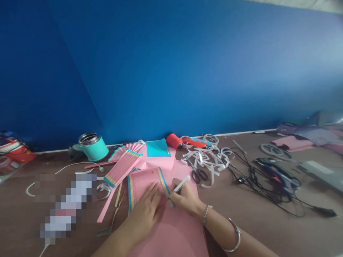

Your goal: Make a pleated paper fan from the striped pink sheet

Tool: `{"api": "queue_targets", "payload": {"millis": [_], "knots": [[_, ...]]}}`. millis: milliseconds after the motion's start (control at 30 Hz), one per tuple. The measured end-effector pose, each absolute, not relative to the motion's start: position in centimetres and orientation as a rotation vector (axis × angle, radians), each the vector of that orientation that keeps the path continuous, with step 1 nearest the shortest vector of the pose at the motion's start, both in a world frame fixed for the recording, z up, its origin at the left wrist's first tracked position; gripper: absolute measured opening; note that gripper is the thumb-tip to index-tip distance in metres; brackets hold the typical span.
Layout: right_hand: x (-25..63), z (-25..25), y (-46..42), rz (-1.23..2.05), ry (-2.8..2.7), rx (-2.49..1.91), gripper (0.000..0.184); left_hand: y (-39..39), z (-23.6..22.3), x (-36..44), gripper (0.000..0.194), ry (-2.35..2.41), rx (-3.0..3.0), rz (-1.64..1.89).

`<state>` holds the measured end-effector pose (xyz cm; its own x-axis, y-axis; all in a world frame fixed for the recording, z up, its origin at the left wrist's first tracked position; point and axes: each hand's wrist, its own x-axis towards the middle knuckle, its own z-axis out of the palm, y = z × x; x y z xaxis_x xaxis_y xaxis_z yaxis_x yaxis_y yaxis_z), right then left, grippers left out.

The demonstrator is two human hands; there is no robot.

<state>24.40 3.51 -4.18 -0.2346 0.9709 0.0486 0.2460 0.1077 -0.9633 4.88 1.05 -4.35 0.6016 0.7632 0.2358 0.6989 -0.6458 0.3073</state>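
My right hand (pixel 183 196) is closed around a white pen (pixel 182 183), its tip end low over the right border of a pink sheet (pixel 143 180). That sheet has blue and cream strips along its edges, with rows of small dark marks beside them. Flat on the sheet lies my left hand (pixel 147 203), fingers stretched out and holding nothing. Under both hands spreads a larger pink paper (pixel 177 232). Pleated pink paper (pixel 124 166) with the same coloured edging rests just beyond, to the left. Whether the pen tip touches the paper is hidden by my fingers.
Behind the sheet are a blue paper square (pixel 159 148) and a red thread spool (pixel 174 141). Dark-handled scissors (pixel 199 175) lie among curled white strips (pixel 211 157). A teal mug (pixel 95 148) stands left; black cables (pixel 254 182) and a glue gun (pixel 278 178) lie right.
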Motion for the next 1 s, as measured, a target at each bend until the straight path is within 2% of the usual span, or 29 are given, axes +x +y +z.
{"api": "queue_targets", "payload": {"millis": [233, 600, 867, 1000], "knots": [[24.45, -3.56, 3.42, 1.252, -1.549, -1.162, 0.007, 1.20, -4.67, 4.75, 0.040, 1.220, 2.635, 0.554], [24.37, -3.93, 3.39, 1.163, -1.676, -1.226, 0.010, 1.12, -4.10, 4.91, 0.040, 1.222, 2.559, 0.556], [24.55, -3.85, 3.25, 1.310, -1.589, -1.137, 0.005, 1.18, -4.17, 4.97, 0.041, 1.212, 2.549, 0.552], [24.54, -4.00, 3.22, 1.237, -1.680, -1.180, 0.006, 1.15, -3.84, 5.05, 0.038, 1.226, 2.540, 0.523]]}}
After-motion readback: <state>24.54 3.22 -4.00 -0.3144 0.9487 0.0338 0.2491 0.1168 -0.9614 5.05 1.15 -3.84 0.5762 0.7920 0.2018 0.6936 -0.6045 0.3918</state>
